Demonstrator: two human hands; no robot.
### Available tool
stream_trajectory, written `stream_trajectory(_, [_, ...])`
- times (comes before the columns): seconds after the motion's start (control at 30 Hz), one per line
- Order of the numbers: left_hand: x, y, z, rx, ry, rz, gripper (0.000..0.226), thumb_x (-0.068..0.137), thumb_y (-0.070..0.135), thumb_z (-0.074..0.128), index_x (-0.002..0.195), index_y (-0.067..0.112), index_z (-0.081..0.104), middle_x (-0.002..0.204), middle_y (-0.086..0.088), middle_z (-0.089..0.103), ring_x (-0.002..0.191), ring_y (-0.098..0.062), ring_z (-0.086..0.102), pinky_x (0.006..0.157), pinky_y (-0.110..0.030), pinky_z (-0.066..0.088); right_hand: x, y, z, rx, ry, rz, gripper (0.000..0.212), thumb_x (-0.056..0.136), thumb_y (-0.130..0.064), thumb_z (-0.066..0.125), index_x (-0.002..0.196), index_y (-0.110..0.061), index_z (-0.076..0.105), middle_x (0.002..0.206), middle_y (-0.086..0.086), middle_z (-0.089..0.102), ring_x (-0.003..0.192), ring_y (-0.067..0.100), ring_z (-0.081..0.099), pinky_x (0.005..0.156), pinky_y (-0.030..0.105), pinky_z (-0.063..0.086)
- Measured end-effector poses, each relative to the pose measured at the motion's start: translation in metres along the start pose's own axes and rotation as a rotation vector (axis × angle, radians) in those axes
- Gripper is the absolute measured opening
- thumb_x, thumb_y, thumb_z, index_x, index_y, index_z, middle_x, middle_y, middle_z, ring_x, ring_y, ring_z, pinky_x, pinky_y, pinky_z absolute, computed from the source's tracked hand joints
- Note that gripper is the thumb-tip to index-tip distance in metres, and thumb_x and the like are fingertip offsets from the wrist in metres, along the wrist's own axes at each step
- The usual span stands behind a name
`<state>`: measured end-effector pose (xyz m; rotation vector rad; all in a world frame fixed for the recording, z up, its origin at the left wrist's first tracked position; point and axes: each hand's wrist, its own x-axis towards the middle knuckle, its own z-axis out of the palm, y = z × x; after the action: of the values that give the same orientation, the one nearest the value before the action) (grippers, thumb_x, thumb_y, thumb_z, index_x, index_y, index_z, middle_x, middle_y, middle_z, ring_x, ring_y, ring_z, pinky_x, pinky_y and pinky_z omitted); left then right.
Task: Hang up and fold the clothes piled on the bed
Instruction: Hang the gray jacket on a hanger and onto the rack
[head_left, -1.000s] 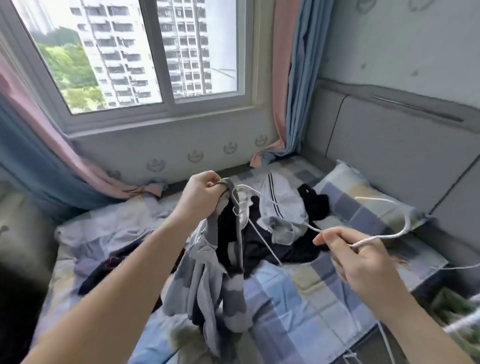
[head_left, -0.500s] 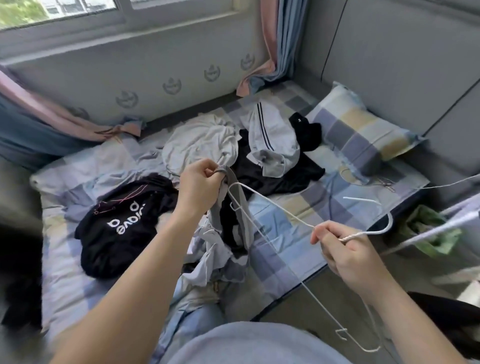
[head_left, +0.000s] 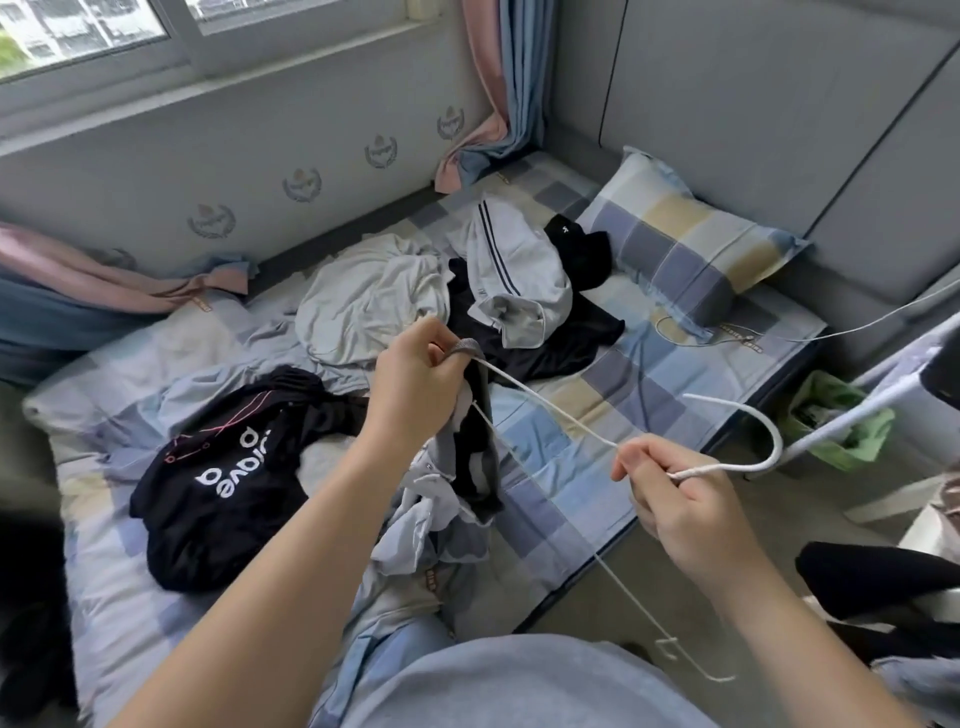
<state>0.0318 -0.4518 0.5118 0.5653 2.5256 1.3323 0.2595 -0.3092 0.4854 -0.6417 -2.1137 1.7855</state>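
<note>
- Right hand (head_left: 680, 499), near right: fingers curled, pinching the white wire hanger (head_left: 727, 469) at its neck, just under the hook. The wire is thin and will probably twist in so small a pinch.
- Left hand (head_left: 415, 384), centre: closed round the top edge of the grey garment (head_left: 470, 467), where the hanger's shoulder tip meets it. The garment dangles bunched above the bed (head_left: 561, 452), so the tip may miss the opening or snag the fabric.
- The garment's loose lower end could drag the black printed top (head_left: 223, 467), left.
- Far: unsorted pile (head_left: 514, 275) beside the pillow (head_left: 685, 249), not yet handled.
</note>
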Motion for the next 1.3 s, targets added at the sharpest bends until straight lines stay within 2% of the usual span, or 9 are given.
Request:
stream_trajectory(0.1, [-0.005, 0.012, -0.002, -0.052, -0.022, 0.059, 0.017, 0.092, 0.019, 0.067, 0.078, 0.020, 0.059, 0.067, -0.016, 0.061, 0.053, -0.018, 0.046, 0.056, -0.033, 0.039, 0.001, -0.001, 0.007, 0.024, 0.009, -0.001, 0.029, 0.101, -0.027, 0.049, 0.076, -0.023, 0.062, 0.050, -0.001, 0.030, 0.047, 0.020, 0.022, 0.045, 0.033, 0.016])
stream_trajectory(0.27, [-0.034, 0.038, 0.011, -0.154, -0.257, 0.187, 0.023, 0.092, 0.013, 0.069, 0.073, 0.020, 0.059, 0.056, -0.011, 0.061, 0.047, -0.015, 0.049, 0.049, -0.027, 0.038, 0.024, -0.003, 0.035, -0.082, 0.049, 0.002, 0.030, 0.103, -0.009, 0.051, 0.075, -0.010, 0.061, 0.046, -0.014, 0.038, 0.044, 0.004, 0.032, 0.048, 0.014, 0.025])
stream_trajectory(0.43, [-0.052, 0.036, 0.013, -0.257, -0.319, 0.150, 0.016, 0.094, 0.015, 0.068, 0.078, 0.015, 0.065, 0.076, -0.015, 0.072, 0.067, -0.034, 0.066, 0.059, -0.045, 0.050, 0.033, -0.014, 0.043, 0.085, 0.045, -0.037, 0.026, 0.097, -0.026, 0.052, 0.074, -0.026, 0.063, 0.049, -0.004, 0.033, 0.047, 0.019, 0.026, 0.046, 0.034, 0.019])
stream_trajectory(0.63, [-0.053, 0.038, -0.002, 0.095, -0.267, 0.481, 0.016, 0.093, 0.039, 0.064, 0.089, 0.027, 0.073, 0.095, 0.013, 0.068, 0.093, -0.004, 0.058, 0.084, -0.017, 0.041, 0.031, -0.020, 0.030, 0.089, -0.033, -0.116, 0.027, 0.099, -0.024, 0.052, 0.080, -0.010, 0.066, 0.051, -0.014, 0.044, 0.045, 0.002, 0.035, 0.046, 0.014, 0.028])
stream_trajectory(0.73, [-0.033, 0.037, -0.019, 0.542, -0.161, 0.690, 0.038, 0.096, 0.056, 0.049, 0.116, 0.032, 0.071, 0.119, 0.011, 0.061, 0.119, -0.019, 0.046, 0.100, -0.035, 0.033, 0.032, -0.026, 0.015, -0.027, -0.077, -0.207, 0.025, 0.099, -0.020, 0.055, 0.078, -0.018, 0.069, 0.053, -0.014, 0.050, 0.046, 0.001, 0.040, 0.048, 0.011, 0.029])
stream_trajectory(0.87, [-0.015, 0.029, -0.026, 0.538, -0.500, 0.662, 0.035, 0.101, 0.049, 0.046, 0.099, 0.025, 0.070, 0.089, 0.016, 0.063, 0.085, -0.005, 0.058, 0.077, -0.034, 0.049, 0.039, -0.026, -0.003, -0.053, -0.100, -0.169, 0.015, 0.098, -0.015, 0.063, 0.088, -0.010, 0.073, 0.057, -0.016, 0.056, 0.047, 0.000, 0.046, 0.048, 0.007, 0.033])
stream_trajectory(1.0, [-0.005, 0.014, -0.034, 0.341, -0.389, 0.605, 0.017, 0.098, 0.035, 0.056, 0.093, 0.028, 0.071, 0.083, 0.024, 0.063, 0.081, 0.004, 0.059, 0.071, -0.022, 0.050, 0.040, -0.021, -0.033, -0.125, -0.066, -0.114, 0.024, 0.093, -0.038, 0.061, 0.092, -0.019, 0.077, 0.064, 0.001, 0.058, 0.052, 0.001, 0.048, 0.053, 0.010, 0.037])
stream_trajectory(1.13, [-0.006, 0.011, -0.032, 0.305, -0.339, 0.622, 0.015, 0.098, 0.028, 0.059, 0.095, 0.025, 0.073, 0.082, 0.030, 0.061, 0.084, 0.006, 0.060, 0.072, -0.013, 0.046, 0.034, -0.009, -0.051, -0.185, 0.018, -0.035, 0.025, 0.090, -0.043, 0.057, 0.080, -0.029, 0.074, 0.059, 0.002, 0.041, 0.055, 0.020, 0.035, 0.054, 0.032, 0.030])
stream_trajectory(1.3, [-0.021, 0.020, -0.017, 0.271, -0.338, 0.714, 0.015, 0.099, 0.016, 0.060, 0.098, 0.010, 0.075, 0.087, 0.031, 0.056, 0.082, 0.012, 0.055, 0.077, -0.008, 0.041, 0.031, -0.011, -0.036, -0.187, -0.016, -0.080, 0.024, 0.099, -0.026, 0.058, 0.079, -0.019, 0.068, 0.053, -0.009, 0.038, 0.049, 0.005, 0.029, 0.051, 0.016, 0.029])
